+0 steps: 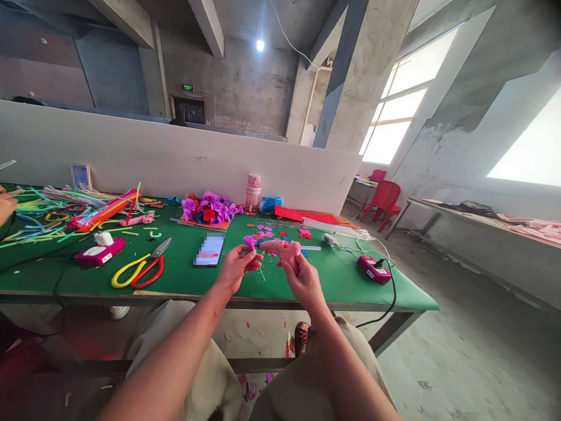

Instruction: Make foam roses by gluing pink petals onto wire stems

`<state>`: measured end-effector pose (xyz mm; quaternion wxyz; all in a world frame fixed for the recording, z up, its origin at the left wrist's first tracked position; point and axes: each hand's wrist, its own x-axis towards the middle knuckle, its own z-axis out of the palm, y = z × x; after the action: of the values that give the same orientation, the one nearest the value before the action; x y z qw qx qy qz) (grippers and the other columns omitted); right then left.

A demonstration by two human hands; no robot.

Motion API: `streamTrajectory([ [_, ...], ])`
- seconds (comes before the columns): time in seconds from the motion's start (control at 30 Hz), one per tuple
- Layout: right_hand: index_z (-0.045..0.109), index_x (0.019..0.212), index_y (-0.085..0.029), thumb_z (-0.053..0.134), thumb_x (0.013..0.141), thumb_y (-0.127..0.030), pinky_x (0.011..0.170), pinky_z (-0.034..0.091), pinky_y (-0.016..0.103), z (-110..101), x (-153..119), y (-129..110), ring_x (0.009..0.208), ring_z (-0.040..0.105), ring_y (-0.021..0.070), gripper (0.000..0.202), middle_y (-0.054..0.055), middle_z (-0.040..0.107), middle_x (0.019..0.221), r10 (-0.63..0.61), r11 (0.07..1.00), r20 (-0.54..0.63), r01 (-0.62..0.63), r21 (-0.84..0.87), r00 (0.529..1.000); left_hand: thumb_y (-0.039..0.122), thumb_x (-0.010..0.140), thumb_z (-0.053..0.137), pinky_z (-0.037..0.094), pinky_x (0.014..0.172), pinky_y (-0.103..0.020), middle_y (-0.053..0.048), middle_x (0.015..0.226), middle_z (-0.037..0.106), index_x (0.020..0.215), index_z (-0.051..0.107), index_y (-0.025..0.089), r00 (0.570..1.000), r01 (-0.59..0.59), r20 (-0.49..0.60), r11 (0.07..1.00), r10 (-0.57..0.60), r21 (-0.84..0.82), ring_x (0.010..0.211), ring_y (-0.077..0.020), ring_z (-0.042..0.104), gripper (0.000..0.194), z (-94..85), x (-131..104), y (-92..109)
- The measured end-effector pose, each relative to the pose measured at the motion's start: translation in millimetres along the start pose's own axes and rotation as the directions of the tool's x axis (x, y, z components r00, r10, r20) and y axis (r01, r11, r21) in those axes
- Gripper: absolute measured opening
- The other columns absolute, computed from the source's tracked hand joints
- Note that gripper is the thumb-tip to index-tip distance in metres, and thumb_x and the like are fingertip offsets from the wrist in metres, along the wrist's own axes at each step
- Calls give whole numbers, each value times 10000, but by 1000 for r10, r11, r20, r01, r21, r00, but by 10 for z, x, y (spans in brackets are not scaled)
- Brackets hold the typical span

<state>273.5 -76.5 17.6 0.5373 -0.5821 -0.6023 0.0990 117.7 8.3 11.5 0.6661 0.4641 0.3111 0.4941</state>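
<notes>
Pinched in the fingers of my left hand is a small purple paper flower. My right hand grips a pink hot glue gun, its nozzle pointing left at the flower. Whether nozzle and flower touch, I cannot tell. Cut petals in purple, red and blue lie on the green table just beyond both hands. A phone lies flat to the left of my left hand. Further back sits a pile of purple, red and blue paper flowers.
Yellow-and-red-handled scissors lie left of the phone. Magenta power blocks sit at both sides, with cables. Colourful strips, another pink glue gun and a person's hand are leftward. A pink bottle stands by the white partition.
</notes>
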Motion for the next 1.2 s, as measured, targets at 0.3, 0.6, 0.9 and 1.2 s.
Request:
streamTrajectory([
  [0.3,592,970,-201,475,829,-414,512,335,248,0,-7,2,535,428,143,282,-5,560,606,-5,999,-1,5,-51,1000,321,633,751,475,560,-231,-40,688,695,811,540,154,1000,-1,6,1000,1,-7,542,-103,611,322,-7,9,-14],
  [0.6,591,977,-166,465,836,-405,496,326,229,1,-14,-35,527,403,122,305,-8,555,620,-5,997,-16,4,-78,1000,297,652,737,479,554,-224,-40,678,695,810,536,147,1000,-4,4,1000,4,2,539,-100,612,297,-6,0,-4],
  [0.9,559,1055,-157,454,850,-379,511,351,221,12,-15,-17,539,447,130,320,-20,537,578,-24,992,-3,23,-127,1000,281,665,729,478,543,-218,-39,681,697,819,536,145,1000,1,6,1000,-1,-3,534,-97,610,282,-4,2,0],
  [1.2,577,1042,-140,460,845,-382,500,347,215,12,-24,-35,530,436,124,333,-12,556,593,-28,991,-16,25,-133,999,279,676,721,482,547,-213,-41,677,697,815,539,142,1000,-2,7,1000,2,2,538,-96,613,268,-8,2,-5],
])
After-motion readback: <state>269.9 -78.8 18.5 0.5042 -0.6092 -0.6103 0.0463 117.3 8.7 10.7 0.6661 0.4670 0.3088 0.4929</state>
